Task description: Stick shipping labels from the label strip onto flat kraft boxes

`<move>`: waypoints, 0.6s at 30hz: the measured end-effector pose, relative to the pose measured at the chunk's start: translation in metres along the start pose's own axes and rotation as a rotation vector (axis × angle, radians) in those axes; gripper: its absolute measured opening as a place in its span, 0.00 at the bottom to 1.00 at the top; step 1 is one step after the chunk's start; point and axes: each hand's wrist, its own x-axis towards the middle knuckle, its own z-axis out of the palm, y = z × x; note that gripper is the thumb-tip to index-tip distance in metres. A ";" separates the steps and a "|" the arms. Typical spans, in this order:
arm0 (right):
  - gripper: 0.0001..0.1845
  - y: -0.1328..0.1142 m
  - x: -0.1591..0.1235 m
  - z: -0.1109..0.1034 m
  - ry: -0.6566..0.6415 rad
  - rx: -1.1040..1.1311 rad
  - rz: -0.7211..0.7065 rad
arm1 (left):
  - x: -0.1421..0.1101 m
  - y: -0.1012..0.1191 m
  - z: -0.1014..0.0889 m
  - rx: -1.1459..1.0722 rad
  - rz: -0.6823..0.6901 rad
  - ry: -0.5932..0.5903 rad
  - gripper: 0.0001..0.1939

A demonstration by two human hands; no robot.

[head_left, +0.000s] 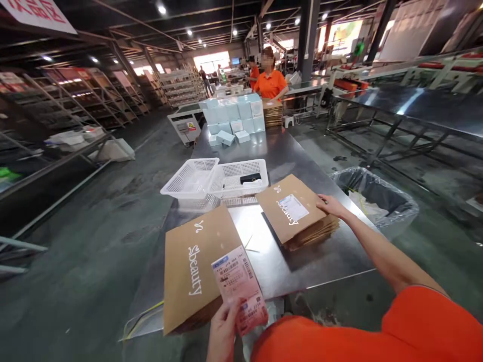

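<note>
My left hand (223, 328) is closed on a pink shipping label (238, 281), held over the near corner of a stack of brown paper bags (192, 274) printed "beauty". My right hand (329, 205) rests with fingers laid flat on the far edge of a second stack of brown bags (298, 213). The top bag of that stack carries a white label (293, 207). Both stacks lie on a steel table (260, 251).
Two white mesh baskets (211, 181) stand behind the stacks, one with a black item (250, 178). Pale blue boxes (236, 120) are piled at the table's far end. A lined bin (373, 196) stands to the right. A person in orange (270, 80) works beyond.
</note>
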 end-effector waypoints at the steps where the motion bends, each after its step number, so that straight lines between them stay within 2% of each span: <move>1: 0.28 -0.011 -0.002 0.002 -0.010 -0.083 -0.050 | -0.001 -0.001 0.005 0.018 0.004 -0.008 0.22; 3: 0.35 -0.047 -0.013 0.024 -0.098 -0.124 -0.194 | -0.004 -0.002 0.015 0.078 0.023 -0.016 0.23; 4: 0.36 -0.069 -0.021 0.041 -0.186 -0.084 -0.299 | -0.005 -0.004 0.018 0.112 0.042 -0.019 0.23; 6: 0.32 -0.113 -0.040 0.078 -0.533 0.043 -0.532 | -0.007 -0.007 0.023 0.164 0.072 -0.023 0.24; 8: 0.25 -0.148 -0.060 0.112 -0.647 0.083 -0.636 | -0.010 -0.011 0.022 0.167 0.056 -0.021 0.26; 9: 0.22 -0.161 -0.069 0.125 -0.662 0.085 -0.656 | -0.011 -0.012 0.020 0.145 0.056 -0.008 0.28; 11: 0.18 -0.176 -0.084 0.146 -0.671 0.085 -0.664 | -0.015 -0.009 0.014 0.068 0.127 0.049 0.34; 13: 0.18 -0.181 -0.099 0.160 -0.716 0.096 -0.672 | -0.021 0.000 0.007 0.000 0.241 0.139 0.39; 15: 0.16 -0.181 -0.116 0.172 -0.795 0.133 -0.675 | -0.028 0.013 0.001 0.015 0.281 0.223 0.32; 16: 0.15 -0.181 -0.124 0.177 -0.822 0.151 -0.682 | -0.030 0.019 -0.002 0.074 0.257 0.252 0.23; 17: 0.13 -0.180 -0.130 0.183 -0.832 0.160 -0.694 | -0.030 0.024 -0.004 0.115 0.247 0.259 0.17; 18: 0.12 -0.179 -0.134 0.188 -0.828 0.161 -0.715 | -0.028 0.026 -0.008 0.113 0.278 0.299 0.16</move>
